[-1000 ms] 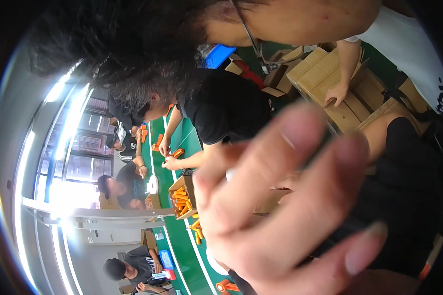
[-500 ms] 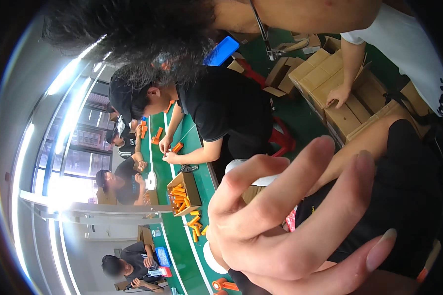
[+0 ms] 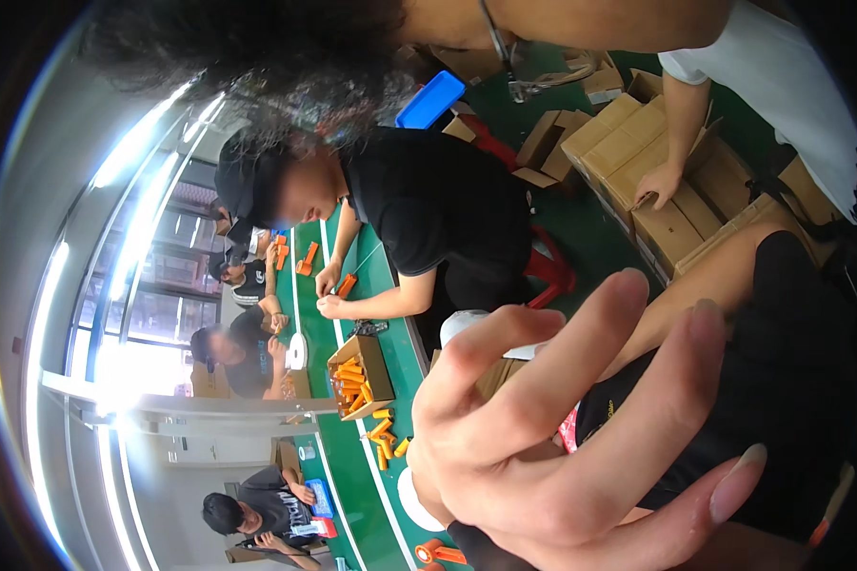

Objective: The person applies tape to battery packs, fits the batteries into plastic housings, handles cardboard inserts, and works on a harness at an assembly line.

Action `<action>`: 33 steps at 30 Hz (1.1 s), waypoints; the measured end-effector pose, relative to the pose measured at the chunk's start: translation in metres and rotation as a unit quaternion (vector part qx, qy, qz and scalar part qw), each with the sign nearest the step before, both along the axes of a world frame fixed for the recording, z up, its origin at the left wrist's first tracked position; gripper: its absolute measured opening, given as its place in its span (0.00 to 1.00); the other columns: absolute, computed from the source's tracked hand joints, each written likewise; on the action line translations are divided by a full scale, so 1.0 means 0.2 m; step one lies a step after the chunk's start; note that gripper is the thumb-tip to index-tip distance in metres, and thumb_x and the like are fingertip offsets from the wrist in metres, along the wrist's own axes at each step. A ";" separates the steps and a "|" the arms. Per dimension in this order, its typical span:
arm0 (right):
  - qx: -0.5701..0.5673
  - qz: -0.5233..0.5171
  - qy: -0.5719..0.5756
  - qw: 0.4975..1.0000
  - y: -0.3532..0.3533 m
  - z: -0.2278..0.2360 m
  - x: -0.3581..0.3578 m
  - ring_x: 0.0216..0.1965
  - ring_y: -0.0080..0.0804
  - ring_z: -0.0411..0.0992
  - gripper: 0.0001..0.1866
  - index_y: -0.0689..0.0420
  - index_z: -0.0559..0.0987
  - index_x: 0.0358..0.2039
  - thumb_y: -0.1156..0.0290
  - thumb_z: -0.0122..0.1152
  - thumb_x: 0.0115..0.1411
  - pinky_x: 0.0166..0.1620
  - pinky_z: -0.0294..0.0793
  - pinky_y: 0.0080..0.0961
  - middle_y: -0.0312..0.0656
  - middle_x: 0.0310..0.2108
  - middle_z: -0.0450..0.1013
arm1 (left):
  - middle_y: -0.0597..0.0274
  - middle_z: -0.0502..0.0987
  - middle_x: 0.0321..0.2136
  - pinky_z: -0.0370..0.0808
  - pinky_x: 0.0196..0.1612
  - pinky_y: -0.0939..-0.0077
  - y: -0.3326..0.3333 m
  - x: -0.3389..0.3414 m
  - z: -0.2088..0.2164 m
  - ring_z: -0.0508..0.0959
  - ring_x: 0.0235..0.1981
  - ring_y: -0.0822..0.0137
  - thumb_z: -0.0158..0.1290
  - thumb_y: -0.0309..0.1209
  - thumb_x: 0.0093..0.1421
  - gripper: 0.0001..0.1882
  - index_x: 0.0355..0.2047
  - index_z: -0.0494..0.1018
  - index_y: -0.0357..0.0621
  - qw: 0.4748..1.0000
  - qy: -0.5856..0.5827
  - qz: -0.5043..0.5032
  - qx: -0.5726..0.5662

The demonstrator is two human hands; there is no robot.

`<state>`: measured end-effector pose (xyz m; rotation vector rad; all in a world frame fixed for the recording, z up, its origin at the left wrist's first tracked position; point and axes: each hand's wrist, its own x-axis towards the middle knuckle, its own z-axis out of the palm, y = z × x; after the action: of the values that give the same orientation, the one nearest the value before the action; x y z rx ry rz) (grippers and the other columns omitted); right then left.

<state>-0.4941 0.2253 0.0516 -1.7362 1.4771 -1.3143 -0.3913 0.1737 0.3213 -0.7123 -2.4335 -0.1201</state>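
Large and close at the lower right, my left hand (image 3: 543, 438) is raised with its back showing. Its fingers are spread and half bent, pointing right, and nothing shows between them. The thumb is lowest. My right hand is not seen. Behind the wrist is a round white thing (image 3: 419, 500), partly covered. Beyond it on the green table (image 3: 352, 495) lie loose orange cylinders (image 3: 383, 440), beside an open cardboard box (image 3: 376, 366) of similar pieces. An orange handheld device (image 3: 438, 552) lies at the lower edge, touched by neither hand.
The scene appears turned sideways. A co-worker in black (image 3: 438, 209) leans over the table, hands at an orange piece (image 3: 347, 285). Another person's dark hair (image 3: 257, 67) fills the top. Cardboard boxes (image 3: 619, 143), a blue tray (image 3: 430, 99) and a red stool (image 3: 550, 266) stand beyond.
The background has shifted slightly right in the picture. My left hand keeps nearly the same pose and place. The co-worker in black has turned the head a little.
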 end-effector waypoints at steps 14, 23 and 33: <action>0.039 0.041 -0.043 0.997 0.03 0.04 -0.01 0.17 0.39 0.75 0.22 0.67 0.71 0.43 0.58 0.58 0.64 0.26 0.73 0.32 0.50 0.14 0.72 | 0.47 0.69 0.43 0.75 0.45 0.50 -0.39 0.24 0.14 0.73 0.46 0.50 0.45 0.41 0.66 0.17 0.36 0.79 0.41 0.881 0.438 0.154 -0.094; 0.214 0.119 -0.050 0.968 0.01 0.06 -0.02 0.18 0.27 0.75 0.14 0.62 0.78 0.43 0.64 0.59 0.63 0.26 0.74 0.26 0.42 0.24 0.79 | 0.38 0.74 0.49 0.67 0.57 0.52 -0.45 0.85 -0.69 0.71 0.56 0.42 0.61 0.48 0.53 0.37 0.54 0.68 0.30 0.912 0.045 0.310 0.264; 0.243 0.271 0.013 0.931 -0.12 -0.01 0.08 0.22 0.29 0.78 0.16 0.63 0.74 0.46 0.64 0.55 0.66 0.26 0.77 0.25 0.45 0.25 0.78 | 0.46 0.60 0.59 0.63 0.60 0.56 -0.61 0.66 -1.20 0.65 0.58 0.46 0.65 0.44 0.52 0.36 0.58 0.68 0.42 0.852 -0.300 0.140 0.405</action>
<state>-0.4773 0.2010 0.0486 -1.6510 1.0913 -0.5796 -0.2589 0.0518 0.0803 0.1014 -2.6362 -1.3307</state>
